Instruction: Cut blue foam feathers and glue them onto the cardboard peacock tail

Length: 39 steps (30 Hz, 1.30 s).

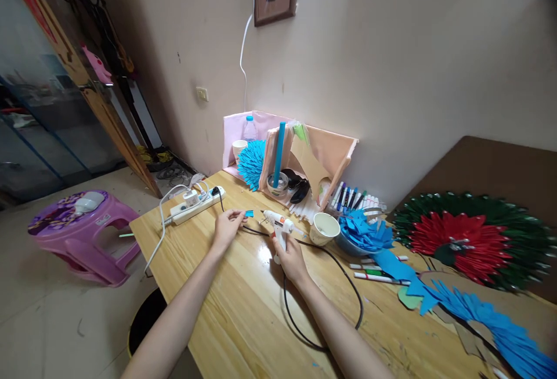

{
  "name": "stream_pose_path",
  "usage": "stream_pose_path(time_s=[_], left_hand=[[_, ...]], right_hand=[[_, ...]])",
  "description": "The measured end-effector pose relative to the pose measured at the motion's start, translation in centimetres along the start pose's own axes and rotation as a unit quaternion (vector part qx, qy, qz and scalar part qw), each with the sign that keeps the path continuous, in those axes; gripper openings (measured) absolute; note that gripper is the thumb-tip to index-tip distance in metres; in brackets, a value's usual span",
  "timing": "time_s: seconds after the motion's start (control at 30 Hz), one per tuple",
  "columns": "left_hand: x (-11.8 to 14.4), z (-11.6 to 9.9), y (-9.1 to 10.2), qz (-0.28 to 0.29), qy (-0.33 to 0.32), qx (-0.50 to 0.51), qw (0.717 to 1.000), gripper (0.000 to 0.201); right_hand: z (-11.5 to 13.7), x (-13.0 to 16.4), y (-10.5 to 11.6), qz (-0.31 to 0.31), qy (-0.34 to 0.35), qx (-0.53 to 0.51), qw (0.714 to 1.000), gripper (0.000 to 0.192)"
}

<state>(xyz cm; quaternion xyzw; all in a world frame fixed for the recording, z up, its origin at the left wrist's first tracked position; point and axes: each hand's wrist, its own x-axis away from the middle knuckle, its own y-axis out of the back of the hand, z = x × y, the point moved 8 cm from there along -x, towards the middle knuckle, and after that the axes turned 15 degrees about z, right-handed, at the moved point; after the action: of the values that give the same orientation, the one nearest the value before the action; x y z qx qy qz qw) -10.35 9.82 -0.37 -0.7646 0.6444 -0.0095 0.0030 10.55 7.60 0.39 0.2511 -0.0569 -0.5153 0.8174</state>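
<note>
Between the fingertips of my left hand is a small blue paper piece, pinched over the table. My right hand is wrapped round the handle of a white glue gun. The gun's nozzle points left toward the blue paper, with a gap between them. From the gun a black cord loops across the wooden table. Just right of the gun stands a paper cup, and beside it a bowl heaped with blue paper pieces.
A power strip with plugs lies at the table's left edge. Pink box shelves stand against the wall. Several markers, a blue petal craft and a red and green craft occupy the right. A pink stool stands left.
</note>
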Motion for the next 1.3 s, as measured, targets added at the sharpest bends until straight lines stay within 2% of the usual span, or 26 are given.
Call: stream_pose_path(time_s=[0.17, 0.3, 0.4, 0.47, 0.57, 0.67, 0.73, 0.83, 0.9, 1.0, 1.13, 1.3], left_hand=[[0.9, -1.0, 0.9, -0.018, -0.010, 0.010, 1.000, 0.031], [3.6, -1.9, 0.6, -0.020, -0.013, 0.014, 1.000, 0.032], [6.3, -2.5, -0.5, 0.001, -0.004, 0.012, 1.000, 0.031], [7.8, -3.3, -1.9, 0.026, 0.003, 0.010, 1.000, 0.029], [9.3, -5.6, -5.7, 0.087, -0.011, -0.005, 0.996, 0.025], [9.8, -8.6, -11.3, 0.165, -0.047, -0.031, 0.985, 0.020], [9.8, -10.5, -15.7, 0.214, -0.066, -0.034, 0.974, 0.017], [10.1, -13.1, -22.7, 0.285, -0.095, -0.018, 0.954, 0.015], [10.6, -14.6, -26.9, 0.321, -0.107, -0.007, 0.941, 0.015], [11.7, -16.2, -31.9, 0.368, -0.116, 0.009, 0.923, 0.015], [12.3, -16.5, -35.6, 0.401, -0.122, 0.014, 0.908, 0.014], [11.7, -15.2, -37.3, 0.429, -0.100, 0.022, 0.898, 0.014]], right_hand=[[1.1, -2.8, 0.1, -0.023, -0.002, 0.149, 0.988, 0.026], [1.6, -4.3, -0.6, -0.019, -0.015, 0.184, 0.983, 0.020], [1.6, -3.5, -0.7, -0.010, -0.021, 0.188, 0.982, 0.020], [1.8, -1.9, 0.1, -0.002, -0.014, 0.190, 0.982, 0.027], [3.2, 2.0, 3.4, -0.001, 0.026, 0.167, 0.986, 0.036], [5.7, 7.1, 9.3, -0.018, 0.074, 0.085, 0.993, 0.026], [7.0, 10.7, 13.9, -0.049, 0.065, 0.042, 0.996, 0.024], [8.7, 15.6, 20.3, -0.126, 0.039, 0.035, 0.991, 0.025], [9.6, 18.1, 23.3, -0.159, 0.031, 0.047, 0.986, 0.025], [10.1, 20.1, 26.2, -0.183, 0.014, 0.076, 0.980, 0.026], [10.1, 20.9, 28.1, -0.208, 0.002, 0.097, 0.973, 0.027], [9.6, 20.7, 28.8, -0.215, -0.004, 0.108, 0.971, 0.028]])
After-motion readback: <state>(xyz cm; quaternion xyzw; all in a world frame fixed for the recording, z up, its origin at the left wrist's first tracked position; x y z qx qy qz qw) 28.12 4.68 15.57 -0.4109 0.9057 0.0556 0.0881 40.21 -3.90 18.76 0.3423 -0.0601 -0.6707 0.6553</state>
